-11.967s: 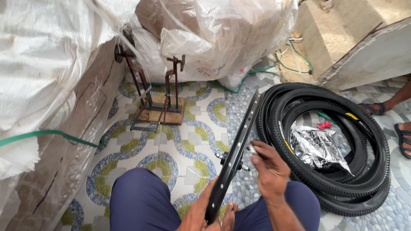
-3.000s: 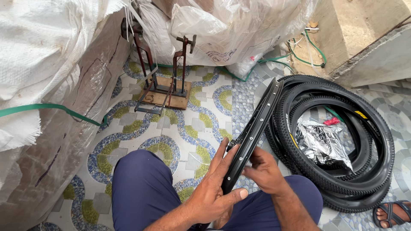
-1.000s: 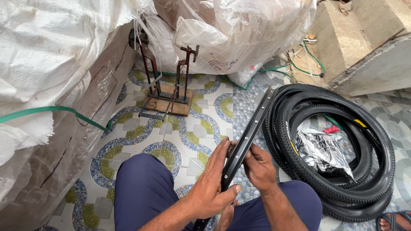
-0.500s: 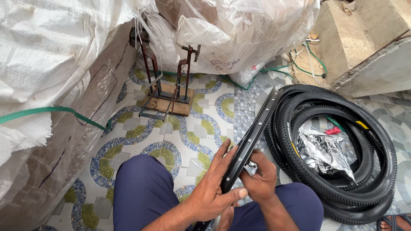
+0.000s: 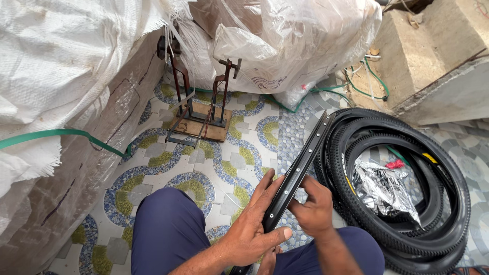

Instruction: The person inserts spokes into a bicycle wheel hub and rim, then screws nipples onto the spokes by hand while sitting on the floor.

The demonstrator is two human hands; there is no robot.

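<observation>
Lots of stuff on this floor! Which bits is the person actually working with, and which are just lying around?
In hand:
- black rim, held edge-on
- left hand, grip around the rim from the left
- right hand, fingers at the rim's right side

Lying about:
- stacked tyres
- crumpled foil bag inside the tyres
- rusty metal stand on a wooden base
- white sacks
- green strap

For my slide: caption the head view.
Both hands, left hand and right hand, grip a black wheel rim beside stacked tyres.

Rim (image 5: 298, 170) stands between stand (image 5: 201, 109) on left and tyres (image 5: 402, 193) on right.
</observation>
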